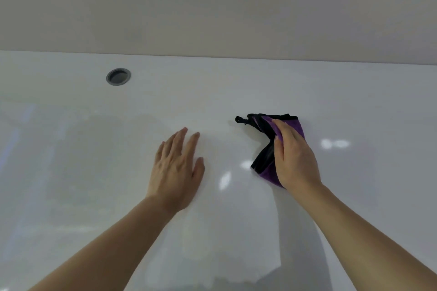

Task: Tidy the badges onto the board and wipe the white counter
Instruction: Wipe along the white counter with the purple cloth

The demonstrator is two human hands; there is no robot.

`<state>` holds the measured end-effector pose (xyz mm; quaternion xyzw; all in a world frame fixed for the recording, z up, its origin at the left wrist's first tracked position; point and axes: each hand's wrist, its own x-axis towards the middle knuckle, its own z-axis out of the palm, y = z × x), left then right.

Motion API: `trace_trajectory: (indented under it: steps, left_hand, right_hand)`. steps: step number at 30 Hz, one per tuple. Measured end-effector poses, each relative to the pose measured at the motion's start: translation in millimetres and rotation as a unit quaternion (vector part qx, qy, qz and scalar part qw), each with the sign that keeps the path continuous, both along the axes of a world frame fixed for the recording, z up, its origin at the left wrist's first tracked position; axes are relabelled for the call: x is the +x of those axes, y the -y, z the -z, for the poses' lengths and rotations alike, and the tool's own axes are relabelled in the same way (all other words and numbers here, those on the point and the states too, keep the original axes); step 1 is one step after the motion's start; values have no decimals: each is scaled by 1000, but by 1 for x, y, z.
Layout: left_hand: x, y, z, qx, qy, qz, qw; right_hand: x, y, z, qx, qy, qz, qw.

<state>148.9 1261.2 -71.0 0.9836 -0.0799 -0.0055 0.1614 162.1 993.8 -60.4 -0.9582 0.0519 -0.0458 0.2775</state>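
A glossy white counter [94, 149] fills the lower part of the head view. A purple cloth with black trim [263, 149] lies crumpled on it right of centre. My right hand [293, 156] lies flat on top of the cloth with straight fingers pressing it down. My left hand [177, 170] rests palm down on the bare counter, fingers spread, a short way left of the cloth. No badges or board are in view.
A round grey cable grommet [118, 76] is set into the counter at the back left. A plain beige wall [212, 7] rises behind the counter's far edge. Bright light reflections show on the surface near the cloth.
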Motion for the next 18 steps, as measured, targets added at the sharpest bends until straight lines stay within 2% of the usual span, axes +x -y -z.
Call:
trace_trajectory:
  steps: [5, 10, 12, 14, 18]
  left_hand:
    - [59, 19, 7, 8, -19, 15, 1000]
    - [111, 41, 23, 33, -39, -5, 999]
    - [130, 51, 25, 16, -43, -17, 999]
    - [142, 59, 27, 2, -46, -32, 998]
    - [140, 63, 34, 37, -23, -39, 998]
  right_hand:
    - [34, 10, -2, -28, 7, 20, 999]
    - [66, 24, 1, -46, 10, 31, 998]
    - [81, 28, 3, -49, 14, 31, 998]
    - [95, 30, 6, -60, 19, 24, 998]
    - [127, 25, 13, -82, 7, 9, 997]
